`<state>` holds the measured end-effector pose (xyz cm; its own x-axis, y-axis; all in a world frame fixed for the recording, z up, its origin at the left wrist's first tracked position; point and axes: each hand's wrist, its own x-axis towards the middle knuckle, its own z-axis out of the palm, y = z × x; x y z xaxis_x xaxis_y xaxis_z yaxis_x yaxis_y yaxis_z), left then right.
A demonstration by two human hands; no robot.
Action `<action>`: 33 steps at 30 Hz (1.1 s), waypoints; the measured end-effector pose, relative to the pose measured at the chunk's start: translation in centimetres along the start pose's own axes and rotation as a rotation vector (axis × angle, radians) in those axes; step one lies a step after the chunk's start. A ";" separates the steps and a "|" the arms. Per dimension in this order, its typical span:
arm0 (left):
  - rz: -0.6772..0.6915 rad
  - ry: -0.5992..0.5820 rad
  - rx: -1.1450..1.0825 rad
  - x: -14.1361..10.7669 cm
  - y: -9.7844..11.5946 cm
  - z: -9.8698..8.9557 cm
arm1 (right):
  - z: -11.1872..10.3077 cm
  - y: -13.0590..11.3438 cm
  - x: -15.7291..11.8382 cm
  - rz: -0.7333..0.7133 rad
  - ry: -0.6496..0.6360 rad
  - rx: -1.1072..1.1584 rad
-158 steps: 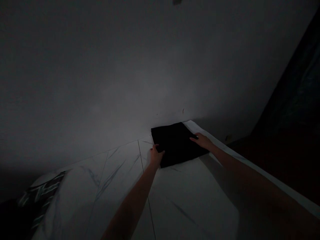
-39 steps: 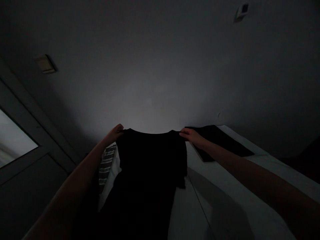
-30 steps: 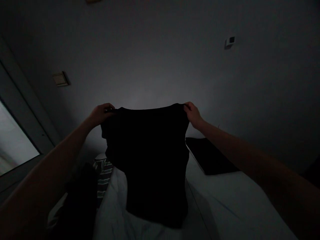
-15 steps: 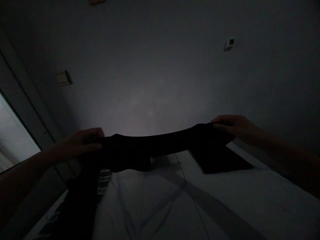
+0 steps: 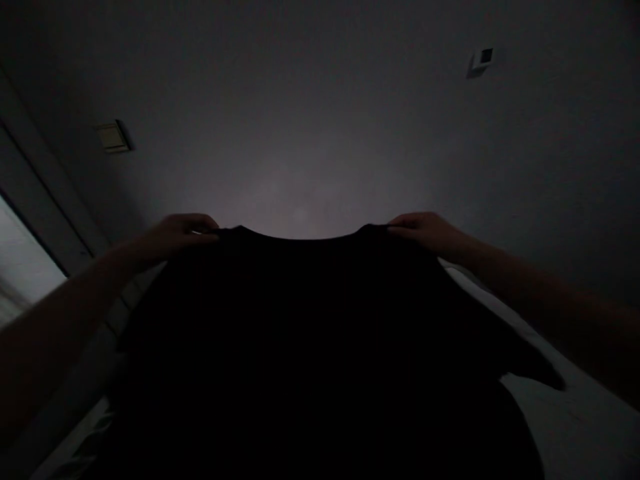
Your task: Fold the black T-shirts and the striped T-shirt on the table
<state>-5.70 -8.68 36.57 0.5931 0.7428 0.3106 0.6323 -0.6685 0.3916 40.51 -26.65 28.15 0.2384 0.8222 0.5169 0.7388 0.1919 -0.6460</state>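
**Item 1.** Grey-painted wall (image 5: 310, 120): fills the upper half of the view, dim, palest just above the garment.

**Item 2.** Bed with white sheet (image 5: 575, 427): visible at lower right, its far side running along the wall. A strip of white bedding (image 5: 85, 443) shows at lower left; whether it belongs to the same bed cannot be told.

**Item 3.** Dark door frame (image 5: 45, 193): at left, just beside a bright glazed panel (image 5: 23, 267).

**Item 4.** Black T-shirt (image 5: 300, 347): held up over the bed, spread across the lower centre, running out of the bottom of the view. Neckline (image 5: 300, 233) uppermost; one sleeve (image 5: 533, 360) juts out to the right over the bed.

**Item 5.** Left hand (image 5: 180, 233): clenched in a pinch on the T-shirt, at the left end of the neckline.

**Item 6.** Right hand (image 5: 425, 232): grasping the T-shirt the same way at the right end of the neckline.

**Item 7.** Pale switch plate (image 5: 114, 137): on the wall, above the door frame.

**Item 8.** Small white wall device (image 5: 481, 59): high at right, with a dark square face.
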 end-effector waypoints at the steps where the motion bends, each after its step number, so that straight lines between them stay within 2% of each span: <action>1: -0.004 -0.081 -0.020 1.0 -1.0 2.7 | 2.3 2.6 0.4 0.014 -0.067 0.009; 3: 0.005 -0.201 -0.027 3.1 -4.2 8.3 | 7.0 7.8 0.6 0.044 -0.177 -0.005; 5: 0.005 -0.240 0.025 4.9 -7.9 13.7 | 11.5 12.3 0.4 0.086 -0.245 -0.096; 7: -0.044 -0.239 0.166 6.1 -11.2 18.7 | 15.2 15.8 -0.2 0.124 -0.258 -0.270; 10: -0.117 -0.202 0.381 6.7 -14.2 24.8 | 19.4 19.1 -0.9 0.152 -0.240 -0.454; 14: -0.144 -0.159 0.495 7.0 -15.6 30.5 | 22.7 21.3 -0.2 0.154 -0.248 -0.571; 16: -0.124 -0.145 0.541 7.5 -16.0 32.4 | 23.6 22.2 0.9 0.162 -0.257 -0.640; 19: -0.087 -0.129 0.591 8.8 -16.6 34.0 | 24.5 23.3 2.9 0.171 -0.278 -0.735; 25: -0.045 -0.104 0.628 11.3 -17.1 35.1 | 25.3 24.5 5.5 0.142 -0.336 -0.852; 30: -0.042 -0.053 0.632 12.4 -16.5 35.1 | 25.5 23.1 6.7 0.117 -0.326 -0.891; 33: -0.064 0.001 0.633 11.8 -14.5 35.5 | 26.6 20.4 5.7 0.100 -0.276 -0.909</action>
<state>9.82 8.55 3.85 0.5440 0.7817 0.3048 0.8389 -0.5143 -0.1782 40.19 -3.83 2.94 0.2553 0.9321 0.2569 0.9579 -0.2799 0.0636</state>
